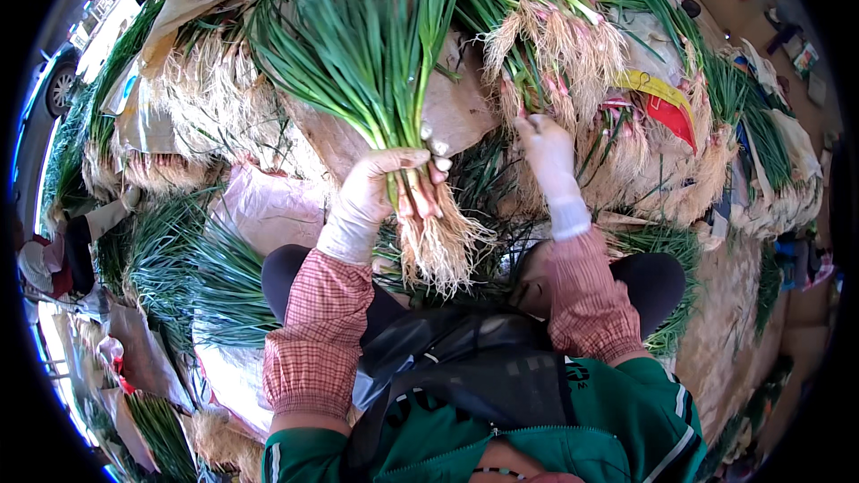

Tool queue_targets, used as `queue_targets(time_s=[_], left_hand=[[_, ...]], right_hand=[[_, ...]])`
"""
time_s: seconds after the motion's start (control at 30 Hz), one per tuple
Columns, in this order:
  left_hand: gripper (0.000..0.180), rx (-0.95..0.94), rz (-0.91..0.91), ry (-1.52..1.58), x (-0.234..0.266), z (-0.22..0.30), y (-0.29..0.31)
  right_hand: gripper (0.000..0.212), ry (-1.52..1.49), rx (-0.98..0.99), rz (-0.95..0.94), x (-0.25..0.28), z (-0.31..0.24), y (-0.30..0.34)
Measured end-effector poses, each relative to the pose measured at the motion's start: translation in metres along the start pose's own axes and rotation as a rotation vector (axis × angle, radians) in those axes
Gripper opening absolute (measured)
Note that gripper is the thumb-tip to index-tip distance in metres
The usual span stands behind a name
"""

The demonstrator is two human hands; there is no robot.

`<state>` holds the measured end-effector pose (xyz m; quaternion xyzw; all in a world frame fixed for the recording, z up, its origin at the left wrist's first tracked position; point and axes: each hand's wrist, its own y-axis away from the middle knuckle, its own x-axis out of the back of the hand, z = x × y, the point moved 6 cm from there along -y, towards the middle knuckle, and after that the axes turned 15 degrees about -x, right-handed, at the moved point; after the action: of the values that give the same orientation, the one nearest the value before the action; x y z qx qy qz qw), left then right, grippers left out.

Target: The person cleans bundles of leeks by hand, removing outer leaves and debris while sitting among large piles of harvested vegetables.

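Observation:
My left hand (369,183), in a whitish glove, is closed round a bunch of green garlic (385,112). Its long green leaves fan out away from me, and the pinkish stem bases and pale, tangled roots hang below my fist. My right hand (548,148), gloved too, reaches forward with thumb and fingers pinched at the root end of a heap of green garlic (559,45). What lies between those fingertips is too small to make out. Brown sheeting (447,107) lies beneath the held leaves.
More green garlic (219,80) lies in rooted rows at the far left, with a leafy pile (237,282) beside my left knee. A yellow and red strip (662,107) rests on the right heap. At the left edge are another person (58,259) and a parked car (58,89).

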<state>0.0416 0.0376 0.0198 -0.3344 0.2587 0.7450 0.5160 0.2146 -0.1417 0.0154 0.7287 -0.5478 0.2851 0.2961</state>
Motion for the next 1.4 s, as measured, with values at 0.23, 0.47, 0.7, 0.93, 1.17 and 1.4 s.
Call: queue_targets(time_s=[0.23, 0.47, 0.7, 0.93, 1.17, 1.4], left_hand=[[0.040, 0.112, -0.154, -0.069, -0.008, -0.015, -0.002], [0.029, -0.078, -0.086, -0.240, -0.005, -0.022, -0.005], [0.026, -0.086, -0.092, -0.184, -0.003, -0.033, -0.001], [0.026, -0.060, 0.020, -0.018, 0.001, -0.029, -0.006], [0.043, 0.096, -0.066, 0.149, -0.001, -0.026, -0.004], [0.044, 0.062, -0.195, 0.204, -0.001, -0.025, -0.002]], right_hand=[[0.032, -0.237, 0.340, -0.377, -0.041, -0.033, 0.090], [0.018, -0.919, -0.072, -0.526, -0.070, -0.046, 0.040], [0.014, -1.446, -0.398, -0.759, -0.102, -0.020, 0.054], [0.018, -0.696, 0.014, -0.498, -0.115, 0.046, 0.051], [0.037, 0.109, 0.246, 0.331, -0.001, -0.009, 0.009], [0.024, -0.091, 0.244, 0.144, 0.004, -0.024, 0.008]])
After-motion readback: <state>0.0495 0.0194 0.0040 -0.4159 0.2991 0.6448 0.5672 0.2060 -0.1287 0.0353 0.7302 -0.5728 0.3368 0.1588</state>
